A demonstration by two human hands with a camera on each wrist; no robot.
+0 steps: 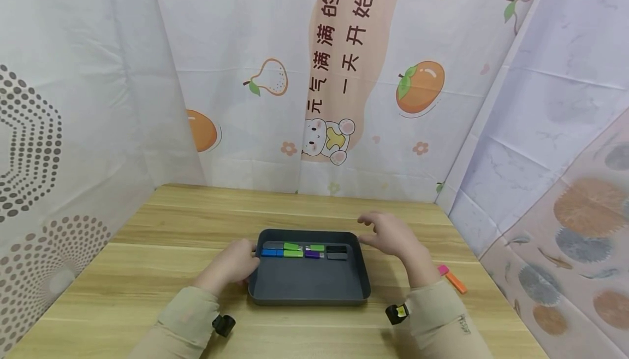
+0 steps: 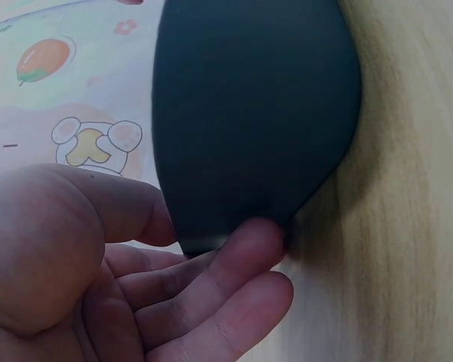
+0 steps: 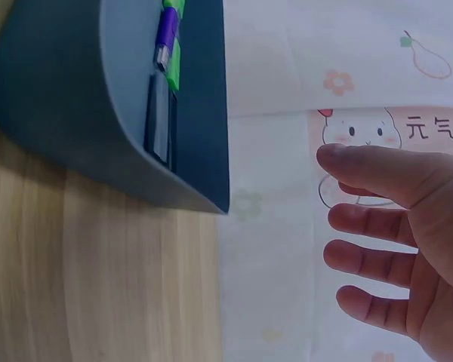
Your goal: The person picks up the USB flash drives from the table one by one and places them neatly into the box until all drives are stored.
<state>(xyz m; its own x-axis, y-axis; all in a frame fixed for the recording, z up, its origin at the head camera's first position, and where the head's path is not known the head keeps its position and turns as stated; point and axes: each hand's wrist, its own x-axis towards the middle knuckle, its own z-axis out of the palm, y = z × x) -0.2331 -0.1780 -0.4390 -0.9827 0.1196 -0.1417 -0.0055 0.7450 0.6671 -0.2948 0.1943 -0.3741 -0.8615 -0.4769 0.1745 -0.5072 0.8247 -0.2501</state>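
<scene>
The place looks like a small booth-like nook enclosed by hanging fabric; whether it belongs to a home, an office or a lab cannot be told. Behind the wood-grain surface falls a back cloth printed with fruit, flowers, a cartoon animal and Chinese characters. A left cloth bears dotted patterns, while a right cloth shows fish and rounded blotches. Creases and soft folds mark these sides as fabric.

Behind the pale wood-grain tabletop here hangs a white cloth printed with orange fruit and brown Chinese characters, a brown-dotted white sheet to its left and a blotched pink-and-white sheet to its right.
</scene>
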